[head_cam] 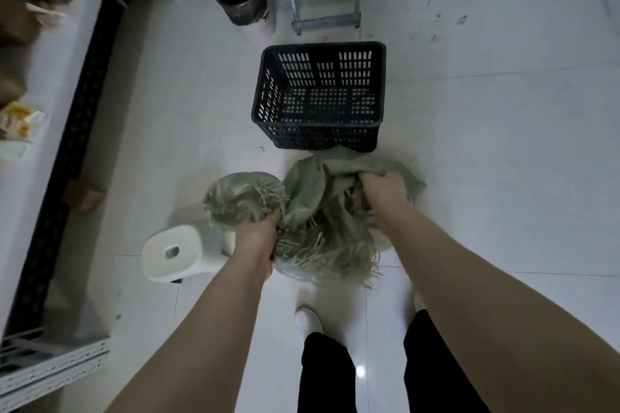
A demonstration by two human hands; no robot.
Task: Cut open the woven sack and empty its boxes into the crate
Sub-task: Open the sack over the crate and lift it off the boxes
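Before the crate, left hand and right hand grip the woven sack.

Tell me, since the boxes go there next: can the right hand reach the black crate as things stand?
Probably yes: the right hand grips the sack just short of the crate, with only loose cloth between them. That hand is full, though.

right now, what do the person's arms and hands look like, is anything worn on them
The left forearm and right forearm are bare, with no sleeves in view. The left hand and right hand wear no gloves, and no watch, band or ring shows. Lower down are black trousers and white footwear.
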